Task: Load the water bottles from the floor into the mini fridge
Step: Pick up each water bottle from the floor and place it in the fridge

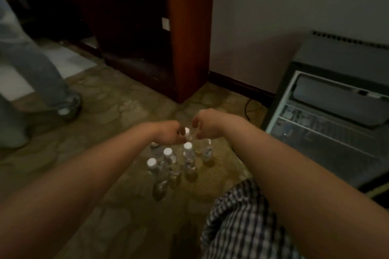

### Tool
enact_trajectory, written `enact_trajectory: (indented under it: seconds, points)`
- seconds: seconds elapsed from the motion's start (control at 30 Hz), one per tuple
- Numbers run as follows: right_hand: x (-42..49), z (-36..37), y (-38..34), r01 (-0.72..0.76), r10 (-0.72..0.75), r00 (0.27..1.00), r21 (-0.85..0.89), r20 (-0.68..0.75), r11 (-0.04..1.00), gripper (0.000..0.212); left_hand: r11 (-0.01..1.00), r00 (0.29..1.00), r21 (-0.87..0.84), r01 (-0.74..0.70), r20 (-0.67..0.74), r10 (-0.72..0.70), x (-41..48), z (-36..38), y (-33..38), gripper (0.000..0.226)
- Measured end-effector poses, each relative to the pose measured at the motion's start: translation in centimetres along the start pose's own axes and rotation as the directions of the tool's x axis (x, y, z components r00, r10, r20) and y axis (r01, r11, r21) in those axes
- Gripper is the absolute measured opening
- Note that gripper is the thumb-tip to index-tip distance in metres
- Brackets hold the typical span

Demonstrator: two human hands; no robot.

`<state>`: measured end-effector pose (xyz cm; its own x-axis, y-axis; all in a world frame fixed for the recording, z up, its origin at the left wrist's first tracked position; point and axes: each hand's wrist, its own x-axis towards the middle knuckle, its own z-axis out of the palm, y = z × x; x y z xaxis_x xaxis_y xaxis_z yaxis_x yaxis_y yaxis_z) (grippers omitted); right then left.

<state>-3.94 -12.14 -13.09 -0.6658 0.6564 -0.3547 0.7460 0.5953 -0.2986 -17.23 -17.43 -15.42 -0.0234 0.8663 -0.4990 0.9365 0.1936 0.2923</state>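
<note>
Several clear water bottles with white caps stand grouped on the carpet, among them a near one, a middle one and another. My left hand curls its fingers at the neck of a far bottle, whose cap shows beside the fingertips. My right hand is curled over the top of another bottle; its cap is hidden under the hand. The picture is blurred at both grips. The mini fridge stands open at the right, with its shelves showing.
A dark wooden cabinet stands behind the bottles. Another person's jeans leg and shoe are at the left. A black cable lies by the skirting board. My checked-cloth knee is at the bottom right.
</note>
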Motion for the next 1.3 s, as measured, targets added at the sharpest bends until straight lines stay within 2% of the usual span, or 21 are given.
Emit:
enact_trajectory:
  seconds: [0.1,0.2,0.3,0.4,0.53,0.63,0.73,0.8,0.9,1.1,1.2,1.3]
  points:
    - [1.7,2.5,-4.4,0.066,-0.065,0.998,-0.006,0.014,0.998,0.035,0.996,0.998,-0.071,0.059,-0.034,-0.062,-2.0,0.8,-4.6,0.041]
    - [3.8,5.8,-7.4,0.094,-0.09,0.995,0.111,-0.035,0.989,0.029,0.986,0.993,-0.131,0.106,-0.032,-0.111,-2.9,2.4,-8.5,0.037]
    - [5.9,9.9,-9.3,0.046,-0.038,0.998,0.239,-0.04,0.97,0.025,0.961,0.985,-0.221,0.168,-0.01,-0.174,-2.8,5.0,-12.1,0.039]
    - [7.5,13.6,-9.8,-0.018,0.016,1.0,0.241,0.009,0.97,0.025,0.925,0.973,-0.305,0.224,0.023,-0.228,-2.0,8.6,-15.2,0.039]
    - [9.4,16.6,-8.8,-0.11,0.088,0.989,0.202,0.118,0.973,0.027,0.828,0.954,-0.483,0.283,0.051,-0.297,-0.8,13.7,-18.2,0.046]
    - [11.0,18.1,-8.2,-0.141,0.116,0.983,0.187,0.139,0.972,0.044,0.721,0.935,-0.618,0.314,0.07,-0.348,0.5,16.6,-18.8,0.04]
    - [12.5,19.6,-7.9,-0.133,0.112,0.985,0.165,0.13,0.977,0.06,0.641,0.933,-0.711,0.29,0.061,-0.355,2.1,18.4,-19.0,0.047]
    - [13.2,20.7,-7.8,-0.145,0.118,0.982,0.189,0.145,0.971,0.067,0.649,0.94,-0.717,0.255,0.026,-0.34,3.2,18.9,-19.1,0.056]
    - [14.1,22.1,-7.7,-0.134,0.106,0.984,0.197,0.145,0.971,0.068,0.658,0.954,-0.733,0.176,-0.038,-0.298,4.7,18.7,-18.7,0.068]
    - [15.4,22.9,-7.9,-0.155,0.134,0.978,0.133,0.158,0.979,0.074,0.615,0.966,-0.782,0.096,-0.076,-0.247,6.2,19.7,-18.7,0.08]
    - [15.7,23.0,-7.6,-0.14,0.127,0.982,0.082,0.143,0.987,0.07,0.604,0.971,-0.795,0.055,-0.099,-0.218,6.3,20.5,-18.7,0.082]
    - [15.5,22.7,-7.0,-0.131,0.113,0.978,0.098,0.173,0.987,0.073,0.595,0.979,-0.804,0.003,-0.119,-0.166,6.4,21.7,-18.9,0.093]
